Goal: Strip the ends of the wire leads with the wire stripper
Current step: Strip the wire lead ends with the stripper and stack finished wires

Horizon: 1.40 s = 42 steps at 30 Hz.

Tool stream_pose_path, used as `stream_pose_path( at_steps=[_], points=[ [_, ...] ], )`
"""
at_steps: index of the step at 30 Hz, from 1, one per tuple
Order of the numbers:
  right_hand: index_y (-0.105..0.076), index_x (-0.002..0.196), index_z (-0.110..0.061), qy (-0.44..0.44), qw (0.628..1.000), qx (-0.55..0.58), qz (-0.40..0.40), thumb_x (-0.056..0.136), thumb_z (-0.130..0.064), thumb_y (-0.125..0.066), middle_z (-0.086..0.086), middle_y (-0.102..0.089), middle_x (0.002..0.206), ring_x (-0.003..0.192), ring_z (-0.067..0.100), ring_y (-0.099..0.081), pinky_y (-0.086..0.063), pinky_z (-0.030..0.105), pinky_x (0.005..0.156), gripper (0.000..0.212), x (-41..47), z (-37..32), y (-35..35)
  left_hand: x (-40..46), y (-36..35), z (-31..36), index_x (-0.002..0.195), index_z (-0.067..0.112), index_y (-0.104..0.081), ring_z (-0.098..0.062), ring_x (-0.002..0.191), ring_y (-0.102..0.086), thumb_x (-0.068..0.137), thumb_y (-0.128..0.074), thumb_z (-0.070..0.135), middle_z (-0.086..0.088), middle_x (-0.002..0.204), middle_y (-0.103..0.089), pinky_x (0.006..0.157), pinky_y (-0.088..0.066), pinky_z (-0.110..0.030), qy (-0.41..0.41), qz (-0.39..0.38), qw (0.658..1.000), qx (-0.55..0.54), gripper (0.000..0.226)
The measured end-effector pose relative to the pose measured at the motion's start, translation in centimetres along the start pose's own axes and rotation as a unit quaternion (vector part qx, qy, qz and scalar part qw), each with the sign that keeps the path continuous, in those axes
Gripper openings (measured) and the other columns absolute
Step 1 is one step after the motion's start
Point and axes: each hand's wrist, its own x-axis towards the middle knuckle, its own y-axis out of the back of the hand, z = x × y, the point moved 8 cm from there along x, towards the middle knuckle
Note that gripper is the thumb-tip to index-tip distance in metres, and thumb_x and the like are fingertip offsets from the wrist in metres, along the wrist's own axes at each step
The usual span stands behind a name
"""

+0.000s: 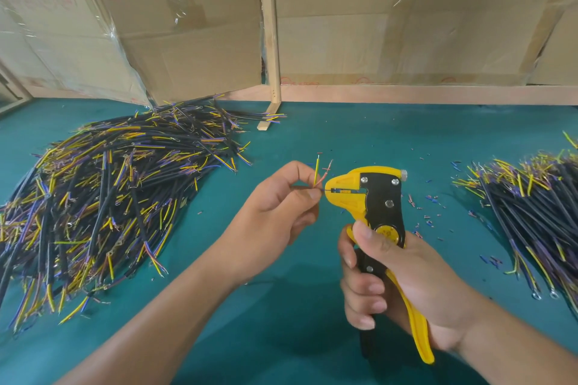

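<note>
Cardboard cartons (406,9) printed "360 PCS" behind teal bench (297,306); left hand (281,203) pinches thin coloured wire leads (317,173); right hand (397,284) grips yellow-black wire stripper (372,197), nose at left fingertips.

Bright, even light — sharp centre, edges bowed.

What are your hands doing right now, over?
Left hand pinching wires. Right hand gripping stripper. One wire end in its mouth. Nothing in the way.
</note>
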Motion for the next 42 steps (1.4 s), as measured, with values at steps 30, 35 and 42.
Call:
stream_pose_path(
  at_steps=[30, 35, 42],
  points=[
    [-0.062, 0.099, -0.005, 0.051, 0.996, 0.037, 0.057, 0.079, -0.033, -0.078, 0.014, -0.044, 0.072, 0.063, 0.03, -0.047, -0.052, 0.046, 0.069, 0.038, 1.5, -0.3, 2.3, 0.4, 2.5, -0.3, 0.087, 0.02, -0.054, -0.007, 0.045, -0.013, 0.102, -0.042, 0.008, 0.008, 0.058, -0.023, 0.041, -0.012, -0.016, 0.054, 0.074, 0.995, -0.05, 0.022],
    [-0.063, 0.099, -0.004, 0.043, 0.997, 0.037, 0.06, 0.078, -0.032, -0.077, 0.015, -0.045, 0.072, 0.063, 0.031, -0.047, -0.052, 0.047, 0.068, 0.038, 1.6, -0.2, 2.3, 0.3, 2.3, -0.2, 0.088, 0.019, -0.051, -0.008, 0.045, -0.013, 0.102, -0.045, 0.011, 0.007, 0.059, -0.023, 0.041, -0.012, -0.018, 0.061, 0.066, 0.995, -0.039, 0.018],
    [-0.062, 0.099, -0.004, 0.031, 0.996, 0.038, 0.076, 0.083, -0.03, -0.069, 0.014, -0.045, 0.072, 0.063, 0.03, -0.047, -0.052, 0.047, 0.067, 0.031, 1.5, -0.3, 2.2, 0.3, 2.2, 0.4, 0.076, 0.023, -0.05, -0.009, 0.047, -0.015, 0.103, -0.05, 0.014, 0.006, 0.058, -0.024, 0.041, -0.018, -0.017, 0.027, 0.065, 0.997, 0.02, 0.028]
  ],
)
